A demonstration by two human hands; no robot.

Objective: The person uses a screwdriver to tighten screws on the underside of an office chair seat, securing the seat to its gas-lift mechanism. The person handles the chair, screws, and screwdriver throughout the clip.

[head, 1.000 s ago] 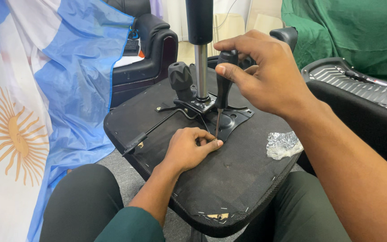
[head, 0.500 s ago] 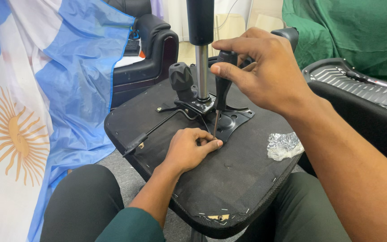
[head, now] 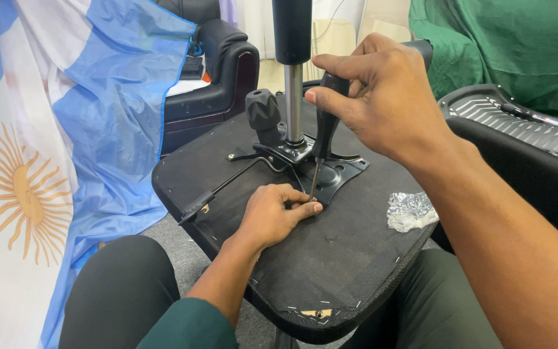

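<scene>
An upturned black office chair seat (head: 330,265) rests across my knees, its underside facing up. A black metal mounting plate (head: 338,173) with a gas cylinder (head: 293,97) stands in its middle. My right hand (head: 382,103) is shut on the black handle of a screwdriver (head: 323,139), held upright with its tip at the plate's near edge. My left hand (head: 272,216) lies on the seat, fingertips pinched around the screwdriver tip, steadying it. The screw itself is hidden by my fingers.
A crumpled piece of foil (head: 411,210) lies on the seat at the right. A black lever (head: 227,187) and knob (head: 263,113) stick out of the plate. A blue and white flag with a sun (head: 46,161) hangs left. Black armchair (head: 217,77) behind, another chair part (head: 518,123) right.
My right hand has shifted slightly on the screwdriver handle, as if twisting it. My left hand stays at the tip. The seat has not moved.
</scene>
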